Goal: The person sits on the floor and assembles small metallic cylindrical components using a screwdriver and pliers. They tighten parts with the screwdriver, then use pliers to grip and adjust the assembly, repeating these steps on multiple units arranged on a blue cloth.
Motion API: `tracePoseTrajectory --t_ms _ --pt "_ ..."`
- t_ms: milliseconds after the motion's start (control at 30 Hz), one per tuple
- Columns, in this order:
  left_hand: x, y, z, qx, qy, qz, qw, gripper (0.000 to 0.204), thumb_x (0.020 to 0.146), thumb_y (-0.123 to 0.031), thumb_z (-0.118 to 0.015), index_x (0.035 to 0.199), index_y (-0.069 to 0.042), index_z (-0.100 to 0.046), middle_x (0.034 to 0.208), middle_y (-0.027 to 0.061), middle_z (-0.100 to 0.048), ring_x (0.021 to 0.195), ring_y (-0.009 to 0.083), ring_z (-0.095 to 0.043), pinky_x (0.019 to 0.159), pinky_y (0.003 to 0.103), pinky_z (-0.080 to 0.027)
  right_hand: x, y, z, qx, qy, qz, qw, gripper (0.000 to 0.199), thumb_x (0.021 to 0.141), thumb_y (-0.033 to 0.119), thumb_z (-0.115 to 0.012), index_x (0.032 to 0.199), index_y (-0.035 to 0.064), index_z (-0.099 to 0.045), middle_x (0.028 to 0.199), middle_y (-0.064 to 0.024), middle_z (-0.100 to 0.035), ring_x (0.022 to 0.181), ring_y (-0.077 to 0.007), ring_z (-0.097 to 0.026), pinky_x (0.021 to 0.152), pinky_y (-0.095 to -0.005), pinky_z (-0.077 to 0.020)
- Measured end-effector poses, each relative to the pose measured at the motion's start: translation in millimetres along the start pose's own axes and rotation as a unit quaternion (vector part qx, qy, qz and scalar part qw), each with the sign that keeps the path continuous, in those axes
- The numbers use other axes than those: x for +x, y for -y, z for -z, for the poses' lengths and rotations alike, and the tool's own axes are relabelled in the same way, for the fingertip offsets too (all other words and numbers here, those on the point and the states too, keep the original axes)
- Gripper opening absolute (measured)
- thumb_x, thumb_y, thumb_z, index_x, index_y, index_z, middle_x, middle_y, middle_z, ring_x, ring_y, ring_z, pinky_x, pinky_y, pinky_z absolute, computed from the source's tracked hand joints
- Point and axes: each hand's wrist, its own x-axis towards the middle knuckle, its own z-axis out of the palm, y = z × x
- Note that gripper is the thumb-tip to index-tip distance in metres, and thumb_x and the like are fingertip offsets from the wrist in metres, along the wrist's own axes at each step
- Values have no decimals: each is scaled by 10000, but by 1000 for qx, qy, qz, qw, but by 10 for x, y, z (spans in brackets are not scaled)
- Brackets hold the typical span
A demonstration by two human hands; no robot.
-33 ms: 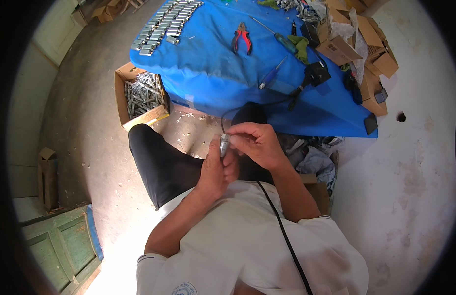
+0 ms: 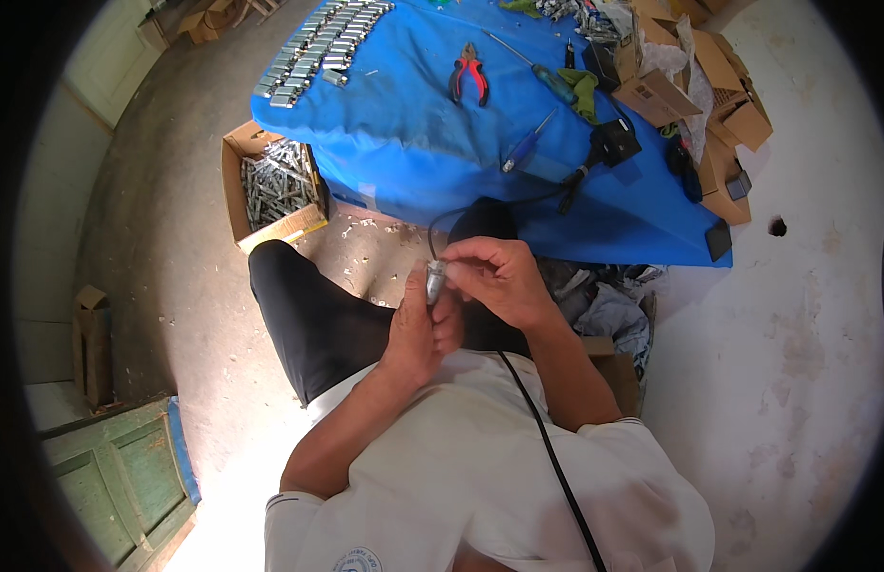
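Observation:
Above my lap, my left hand [image 2: 425, 329] is closed around a small silvery metal piece [image 2: 435, 278], thumb along its side. The fingertips of my right hand [image 2: 499, 278] pinch at the upper end of that same piece; whatever small part lies between them is too small to make out. A thin black cable [image 2: 432, 229] loops down from the table to the top of the piece. Whether it joins the piece or passes behind it, I cannot tell.
Ahead is a blue-covered table [image 2: 404, 133] bearing rows of silvery metal pieces [image 2: 318, 48], red-handled pliers [image 2: 469, 76], screwdrivers [image 2: 528, 141] and a black box-shaped device [image 2: 613, 143]. A carton of metal parts [image 2: 278, 186] stands left; cardboard boxes [image 2: 723, 86] crowd the right.

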Motion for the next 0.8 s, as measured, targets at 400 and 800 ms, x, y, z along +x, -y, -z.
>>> tracePoseTrajectory --t_ms 400,800 --pt "-14 25 11 16 -1 -16 1000 545 946 -590 -354 602 -167 -345 473 -36 -244 389 99 -204 373 250 -184 -45 -150 49 50 13 18 999 139 863 -30 -573 987 -58 -628 851 -66 -646 733 -91 -602 662 -230 -505" --pt "44 10 131 -38 39 38 998 570 939 -604 -331 548 -192 -285 441 -49 -229 360 104 -196 361 254 -186 -95 -157 -54 33 9 86 996 131 870 -25 -603 994 -42 -640 912 -71 -647 773 -87 -602 662 -222 -498"
